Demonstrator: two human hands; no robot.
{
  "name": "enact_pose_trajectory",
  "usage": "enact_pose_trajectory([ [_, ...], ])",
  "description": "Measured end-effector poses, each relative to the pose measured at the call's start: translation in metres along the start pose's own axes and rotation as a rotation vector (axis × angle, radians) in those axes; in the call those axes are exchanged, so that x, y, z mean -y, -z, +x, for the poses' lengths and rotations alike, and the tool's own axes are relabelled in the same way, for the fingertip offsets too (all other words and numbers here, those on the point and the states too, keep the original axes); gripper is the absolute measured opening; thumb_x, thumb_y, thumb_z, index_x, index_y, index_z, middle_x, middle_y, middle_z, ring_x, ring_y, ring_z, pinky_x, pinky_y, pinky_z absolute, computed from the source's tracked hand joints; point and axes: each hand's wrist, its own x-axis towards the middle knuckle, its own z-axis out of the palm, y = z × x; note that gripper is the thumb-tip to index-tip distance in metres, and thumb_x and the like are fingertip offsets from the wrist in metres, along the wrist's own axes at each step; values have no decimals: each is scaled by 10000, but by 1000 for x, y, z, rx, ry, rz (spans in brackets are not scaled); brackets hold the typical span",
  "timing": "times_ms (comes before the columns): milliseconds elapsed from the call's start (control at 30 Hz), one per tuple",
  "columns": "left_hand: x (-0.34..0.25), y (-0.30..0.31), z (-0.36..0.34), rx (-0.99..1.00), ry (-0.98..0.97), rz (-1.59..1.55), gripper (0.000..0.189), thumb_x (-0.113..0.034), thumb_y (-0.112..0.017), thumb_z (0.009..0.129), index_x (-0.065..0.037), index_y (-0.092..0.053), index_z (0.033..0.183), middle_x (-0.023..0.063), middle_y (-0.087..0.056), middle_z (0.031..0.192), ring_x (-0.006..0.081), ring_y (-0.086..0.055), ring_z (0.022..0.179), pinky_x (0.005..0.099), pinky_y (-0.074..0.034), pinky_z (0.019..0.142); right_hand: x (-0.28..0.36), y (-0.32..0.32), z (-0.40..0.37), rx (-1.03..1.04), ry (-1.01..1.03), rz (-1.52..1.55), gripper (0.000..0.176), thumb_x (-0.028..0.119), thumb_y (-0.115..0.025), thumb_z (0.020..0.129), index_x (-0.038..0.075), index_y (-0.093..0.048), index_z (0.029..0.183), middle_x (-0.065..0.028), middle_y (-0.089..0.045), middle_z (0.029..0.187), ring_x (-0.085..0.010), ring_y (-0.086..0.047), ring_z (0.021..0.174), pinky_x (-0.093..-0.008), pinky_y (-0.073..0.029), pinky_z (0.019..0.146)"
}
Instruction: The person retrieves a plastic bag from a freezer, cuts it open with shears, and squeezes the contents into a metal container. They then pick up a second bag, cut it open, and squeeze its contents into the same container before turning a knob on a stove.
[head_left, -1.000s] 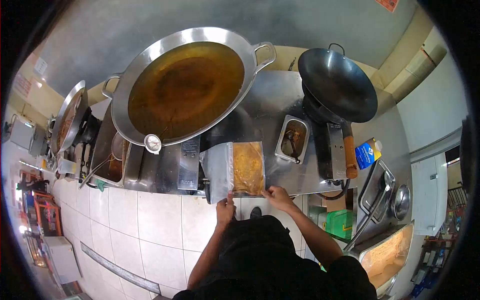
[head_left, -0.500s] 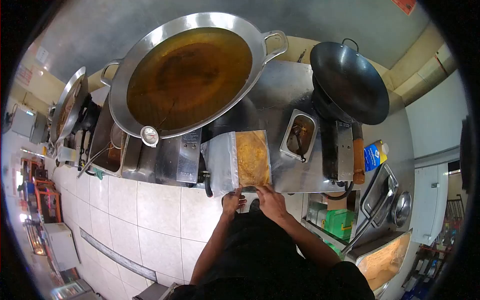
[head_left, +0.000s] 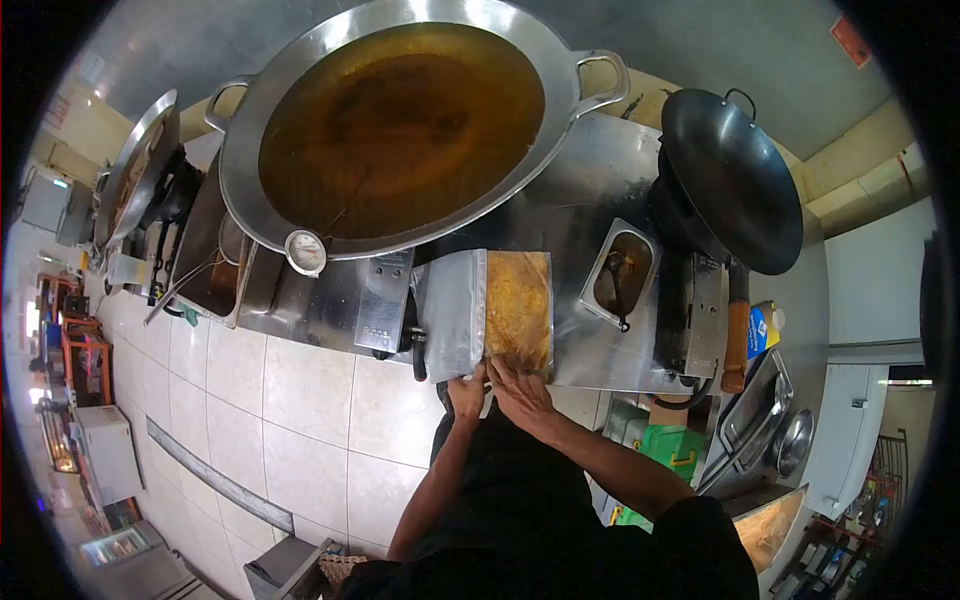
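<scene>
A clear plastic bag (head_left: 450,310) lies on the steel counter's front edge. Its right part holds a flat yellow-orange filling (head_left: 520,305); the left part is flat and looks unfilled. My left hand (head_left: 466,393) pinches the bag's near edge, close to the seam between the two parts. Right beside it, my right hand (head_left: 522,392) has its fingers closed over the near edge of the filled part, fingertips almost meeting the left ones. Both thumbs are partly hidden.
A huge pan of brown oil (head_left: 400,130) with a dial thermometer (head_left: 306,254) stands behind the bag. To the right are a small steel container (head_left: 620,272) with a spoon, a black wok (head_left: 730,180) with a wooden handle and a blue-yellow carton (head_left: 762,328). Green crates (head_left: 668,450) sit below.
My right hand has moved left along the bag's near edge, closer to my left hand, and its fingers now reach over the bag. The camera view has shifted slightly.
</scene>
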Motion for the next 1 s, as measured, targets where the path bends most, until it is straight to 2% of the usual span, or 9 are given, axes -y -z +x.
enact_pose_trajectory([
  [67,0,-8,1,-37,-70,-46,537,-207,-718,833,62,-515,1252,173,-624,1130,228,-661,896,332,-593,667,-6,3,2,-7,52,-126,397,140,-631,799,-16,-613,1164,-108,-525,1098,-243,-630,945,-300,-536,550],
  [167,-7,-13,-5,-82,-69,-30,549,-213,-734,815,69,-526,1239,170,-627,1117,223,-656,890,339,-587,666,-9,9,-3,-37,84,-93,440,71,-593,790,-36,-582,1217,-116,-555,1178,-262,-663,791,-379,-546,572],
  [367,4,-8,3,-104,-53,6,608,-244,-770,799,84,-519,1245,171,-633,1099,222,-654,860,324,-575,661,-19,12,-5,94,133,-92,441,70,-573,813,-35,-572,1241,-133,-556,1221,-247,-646,588,-386,-537,522],
  [467,3,-7,6,-113,-23,82,576,-225,-755,821,45,-488,1255,151,-636,1082,232,-665,872,338,-589,643,-21,17,-9,91,142,-78,456,61,-561,824,-20,-551,1272,-153,-553,1236,-276,-662,617,-395,-534,521],
  [600,23,3,21,-57,-53,240,580,-216,-747,829,17,-463,1278,150,-631,1086,238,-667,887,349,-601,632,-62,-15,-24,310,-130,-58,515,103,-553,857,-8,-483,1355,-130,-510,1365,-271,-679,645,-369,-533,544],
  [700,4,-11,3,-39,-82,-17,620,-252,-743,830,27,-446,1298,169,-622,1092,262,-665,899,366,-606,643,-76,39,-49,320,-51,-88,546,50,-533,860,7,-447,1397,-147,-413,1465,-337,-697,799,-458,-551,698],
  [800,-16,-8,-9,21,-14,6,651,-275,-725,845,33,-413,1325,181,-607,1130,283,-658,932,381,-610,660,-71,36,-59,202,-105,-6,467,24,-513,850,24,-521,1316,-115,-476,1369,-340,-685,840,-475,-544,741],
  [933,-26,11,-24,119,47,514,515,-459,-684,878,29,-625,1032,163,-676,756,261,-704,741,408,-559,620,-65,37,-62,130,-271,272,377,46,-540,873,41,-559,1249,-111,-505,1295,-389,-663,880,-486,-545,768],
  [1000,-42,7,-47,98,-299,797,482,-469,-619,922,9,-648,864,132,-631,580,319,-668,601,436,-525,581,-57,37,-58,97,-320,289,330,68,-529,902,46,-571,1228,-123,-517,1262,-397,-660,876,-492,-544,773],
])
